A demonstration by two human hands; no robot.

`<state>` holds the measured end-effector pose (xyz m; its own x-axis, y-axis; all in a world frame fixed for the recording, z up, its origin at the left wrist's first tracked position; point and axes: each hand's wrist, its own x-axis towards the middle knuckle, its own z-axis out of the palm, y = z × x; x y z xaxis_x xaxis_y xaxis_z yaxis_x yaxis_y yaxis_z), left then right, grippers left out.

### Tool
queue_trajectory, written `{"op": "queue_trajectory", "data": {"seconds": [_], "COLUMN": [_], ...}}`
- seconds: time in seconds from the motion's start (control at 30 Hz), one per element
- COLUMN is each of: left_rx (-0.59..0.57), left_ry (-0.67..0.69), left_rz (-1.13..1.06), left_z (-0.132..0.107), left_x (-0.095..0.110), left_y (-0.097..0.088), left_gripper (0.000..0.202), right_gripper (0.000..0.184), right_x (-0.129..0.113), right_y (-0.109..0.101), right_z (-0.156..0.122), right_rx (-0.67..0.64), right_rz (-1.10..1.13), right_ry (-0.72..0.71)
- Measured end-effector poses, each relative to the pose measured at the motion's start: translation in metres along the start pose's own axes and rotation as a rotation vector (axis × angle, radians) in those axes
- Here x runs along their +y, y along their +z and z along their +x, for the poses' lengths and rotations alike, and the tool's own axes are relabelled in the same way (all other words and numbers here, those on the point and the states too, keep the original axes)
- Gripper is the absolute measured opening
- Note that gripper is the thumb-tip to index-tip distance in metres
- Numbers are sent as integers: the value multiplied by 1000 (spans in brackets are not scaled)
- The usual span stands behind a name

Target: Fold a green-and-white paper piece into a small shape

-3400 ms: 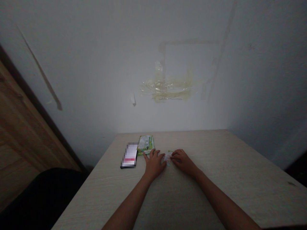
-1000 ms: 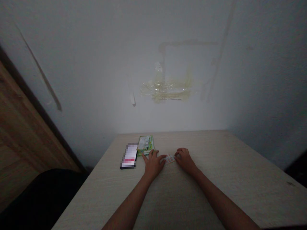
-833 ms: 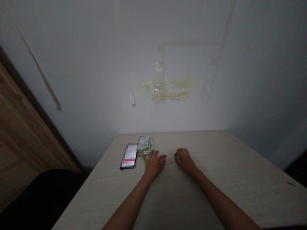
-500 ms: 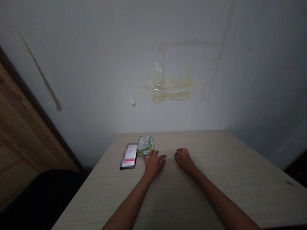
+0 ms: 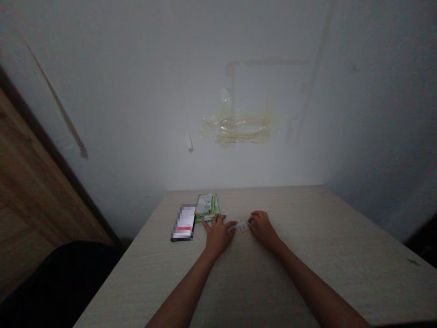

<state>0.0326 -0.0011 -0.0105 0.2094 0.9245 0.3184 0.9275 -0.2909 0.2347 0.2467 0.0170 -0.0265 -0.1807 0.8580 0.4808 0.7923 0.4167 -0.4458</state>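
The left hand [image 5: 217,235] and right hand [image 5: 263,225] pinch opposite ends of a small, rectangular, white-and-red paper-like sheet [image 5: 242,227]; uneven pulling could crease or tear it.

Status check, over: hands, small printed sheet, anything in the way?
Left hand, right hand at opposite ends of small printed sheet; grip unclear. Green packets close beside left hand; phone farther left.

Pale wood-grain table [image 5: 324,237], on its left part a smartphone [image 5: 183,223] lying face up, just beside it overlapping green printed packets [image 5: 206,204], toward the middle a small printed card [image 5: 242,227].
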Motion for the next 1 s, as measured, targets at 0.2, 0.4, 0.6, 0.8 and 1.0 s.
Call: {"op": "queue_trajectory", "data": {"seconds": [0.2,0.4,0.6,0.8,1.0], "left_rx": [-7,-9,-9,-17,-34], "left_ry": [-4,-1,-9,-16,-17], "left_rz": [-7,-13,-27,-11,-1], "left_z": [0,-1,-1,-1,-1], "left_x": [1,2,3,3,4], "left_y": [-1,-3,-3,-4,-6], "left_gripper": [30,29,29,29,30], "right_gripper": [12,12,12,12,12], "right_x": [0,-1,3,5,-2], "right_y": [1,1,3,5,-1], "right_z": [-1,-2,-1,-1,-2], "right_rx": [5,24,19,22,19], "right_rz": [2,1,15,22,19], "right_ry": [13,15,14,37,35]}}
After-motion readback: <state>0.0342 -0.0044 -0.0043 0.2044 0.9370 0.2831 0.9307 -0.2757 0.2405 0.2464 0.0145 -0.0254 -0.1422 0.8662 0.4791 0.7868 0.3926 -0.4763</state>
